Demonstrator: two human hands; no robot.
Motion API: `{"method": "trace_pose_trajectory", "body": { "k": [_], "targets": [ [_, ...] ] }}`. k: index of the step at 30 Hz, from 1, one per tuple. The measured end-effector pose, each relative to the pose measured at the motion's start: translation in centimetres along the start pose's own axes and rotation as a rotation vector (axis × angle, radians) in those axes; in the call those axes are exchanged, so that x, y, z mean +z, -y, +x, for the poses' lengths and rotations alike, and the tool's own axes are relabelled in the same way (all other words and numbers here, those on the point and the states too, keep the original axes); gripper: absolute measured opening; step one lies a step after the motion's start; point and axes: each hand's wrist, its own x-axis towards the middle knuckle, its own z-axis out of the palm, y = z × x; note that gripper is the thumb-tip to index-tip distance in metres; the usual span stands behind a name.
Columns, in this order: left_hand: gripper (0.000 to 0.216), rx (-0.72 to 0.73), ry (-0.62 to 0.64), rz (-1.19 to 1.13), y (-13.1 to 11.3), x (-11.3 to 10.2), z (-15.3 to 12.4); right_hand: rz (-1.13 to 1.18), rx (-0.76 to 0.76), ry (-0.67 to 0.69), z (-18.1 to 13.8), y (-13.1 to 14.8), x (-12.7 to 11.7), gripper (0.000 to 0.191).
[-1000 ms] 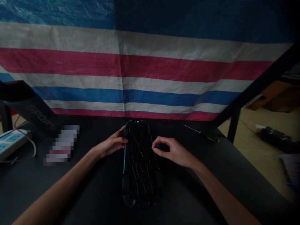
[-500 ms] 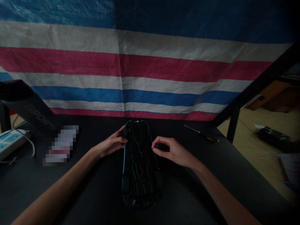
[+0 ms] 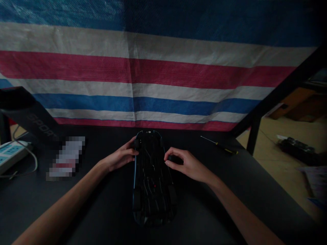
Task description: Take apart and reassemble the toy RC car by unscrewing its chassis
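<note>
A toy car [image 3: 153, 177] lies upside down on the black table, its dark underside and wheels facing up and a blue body edge showing along one side. My left hand [image 3: 122, 157] grips the car's left side near the far end, with the thumb on the edge and the other fingers partly hidden behind it. Close to the car's right side, the thumb and fingers of my right hand [image 3: 182, 163] are closed around a small black rounded object [image 3: 175, 159]. Its kind is too dark to make out, and whether the right fingertips touch the car is unclear.
To the right lies a screwdriver [image 3: 224, 148] with a black and yellow handle. On the left are a blurred-out flat item [image 3: 66, 158], a white power strip [image 3: 12, 154] with a cable, and a dark SPORT-marked object [image 3: 33, 115]. A striped sheet [image 3: 163, 75] hangs behind the table.
Almost nothing differs. My right hand sits very slightly further left, and the whole view has shifted a little; both hands keep their hold.
</note>
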Motion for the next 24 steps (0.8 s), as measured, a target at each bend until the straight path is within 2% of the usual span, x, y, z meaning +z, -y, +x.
{"method": "trace_pose_trajectory", "body": {
  "k": [5,9,12,15,18,20,24],
  "targets": [
    [0.080,0.021,0.033,0.017,0.2,-0.4,0.0,-0.018,0.004,-0.016,0.0,0.5,0.2,0.014],
    [0.080,0.009,0.009,0.001,0.4,-0.5,0.0,0.028,0.048,-0.101,-0.3,0.9,-0.2,0.024],
    [0.079,0.017,0.016,-0.012,0.4,-0.5,0.0,0.106,0.009,-0.266,-0.5,1.4,-1.0,0.030],
    [0.081,0.011,0.015,-0.027,0.4,-0.5,0.0,-0.043,-0.095,-0.499,-0.8,2.0,-1.5,0.029],
    [0.084,-0.009,-0.002,-0.037,0.4,-0.6,0.0,-0.169,-0.081,-0.678,-1.1,2.2,-1.3,0.025],
    [0.084,-0.012,-0.001,-0.044,0.4,-0.6,0.0,-0.130,-0.095,-0.695,-1.4,2.2,-0.9,0.022],
    [0.081,-0.013,-0.014,-0.065,0.3,-0.5,0.0,-0.080,-0.146,-0.566,-1.9,2.1,-0.3,0.016]
  ]
}}
